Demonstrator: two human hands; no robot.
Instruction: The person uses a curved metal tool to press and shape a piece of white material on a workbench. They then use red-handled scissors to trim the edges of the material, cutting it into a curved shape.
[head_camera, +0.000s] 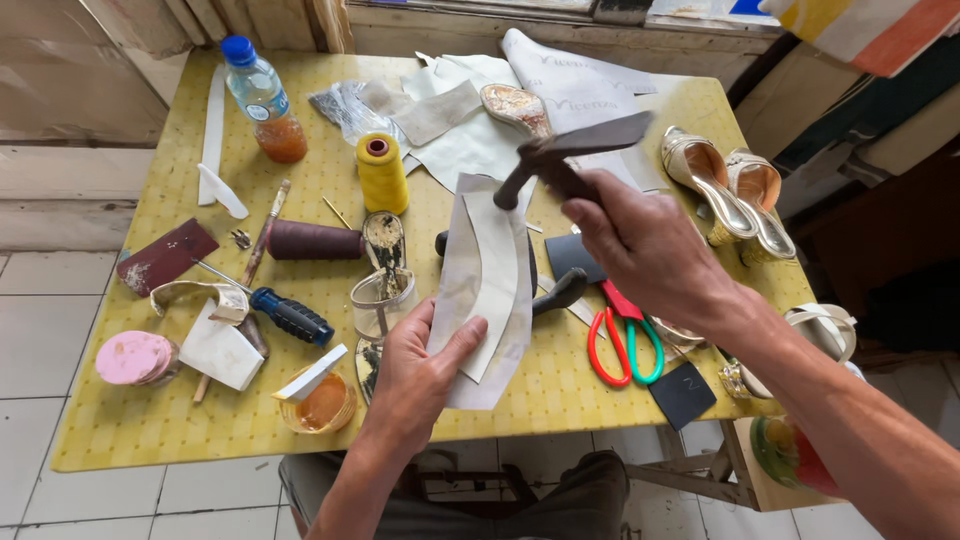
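Observation:
My left hand (420, 375) pinches the lower end of a pale curved leather piece (487, 280), holding it flat over a dark metal stand on the yellow table (150, 420). My right hand (650, 245) is raised above it, shut on the handle of a dark hammer (570, 152) whose head points up and to the right. Below the right wrist lie scissors (620, 335) with red and green handles.
A yellow thread spool (382, 172), a dark maroon spool (315, 240), a plastic bottle (263, 97), a blue-handled tool (290, 315), a glue tub (320, 400) and a pink-lidded jar (135, 358) stand left. Gold heeled sandals (730, 190) and leather scraps lie at the back right.

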